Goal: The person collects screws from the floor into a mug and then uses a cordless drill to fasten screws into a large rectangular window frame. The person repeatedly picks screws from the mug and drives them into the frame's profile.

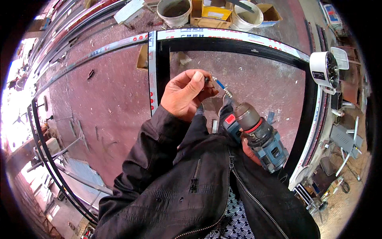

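A scuffed reddish floor [115, 93] spreads below, with glaring white light [16, 99] at far left.

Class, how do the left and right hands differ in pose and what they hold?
The left hand pinches a small dark piece; the right hand holds a power drill. The left hand shows plainly; the right hand is mostly hidden behind the drill. The left hand is by the tip of the bit; the right hand sits lower. Both are bare.
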Demonstrator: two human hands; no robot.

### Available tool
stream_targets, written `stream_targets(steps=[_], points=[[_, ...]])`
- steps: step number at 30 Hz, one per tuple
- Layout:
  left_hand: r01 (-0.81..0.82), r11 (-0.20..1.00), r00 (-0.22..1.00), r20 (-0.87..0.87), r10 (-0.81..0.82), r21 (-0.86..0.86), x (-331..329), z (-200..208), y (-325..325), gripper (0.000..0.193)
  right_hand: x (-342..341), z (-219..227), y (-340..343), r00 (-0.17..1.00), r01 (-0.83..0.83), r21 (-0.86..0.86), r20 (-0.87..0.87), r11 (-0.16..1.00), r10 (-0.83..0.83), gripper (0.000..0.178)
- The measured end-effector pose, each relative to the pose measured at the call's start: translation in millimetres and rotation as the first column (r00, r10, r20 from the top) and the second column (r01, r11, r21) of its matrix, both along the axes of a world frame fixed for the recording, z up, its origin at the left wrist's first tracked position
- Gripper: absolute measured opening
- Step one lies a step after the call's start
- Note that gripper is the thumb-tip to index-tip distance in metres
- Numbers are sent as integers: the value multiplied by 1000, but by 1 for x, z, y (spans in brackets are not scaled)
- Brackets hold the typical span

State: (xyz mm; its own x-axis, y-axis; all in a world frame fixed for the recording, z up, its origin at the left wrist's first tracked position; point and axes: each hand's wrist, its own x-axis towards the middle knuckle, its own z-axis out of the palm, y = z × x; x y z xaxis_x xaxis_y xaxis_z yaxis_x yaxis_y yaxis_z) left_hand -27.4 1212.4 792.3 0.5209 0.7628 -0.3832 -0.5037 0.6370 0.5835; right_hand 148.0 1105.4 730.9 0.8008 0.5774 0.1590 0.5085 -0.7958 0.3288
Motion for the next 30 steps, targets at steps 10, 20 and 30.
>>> stream_targets(steps=[10,20,30], points=[[-69,997,998,12,69,21,-26,1,-7,22,-17,0,1,889,266,-134,417,955,-189,40],[-186,982,979,88,186,-8,-7,-18,-32,25,5,-6,-9,599,572,-134,743,809,-300,40],[-253,967,966,-50,252,-16,27,-13,-58,20,41,-8,-22,186,795,27,940,606,-286,40]])
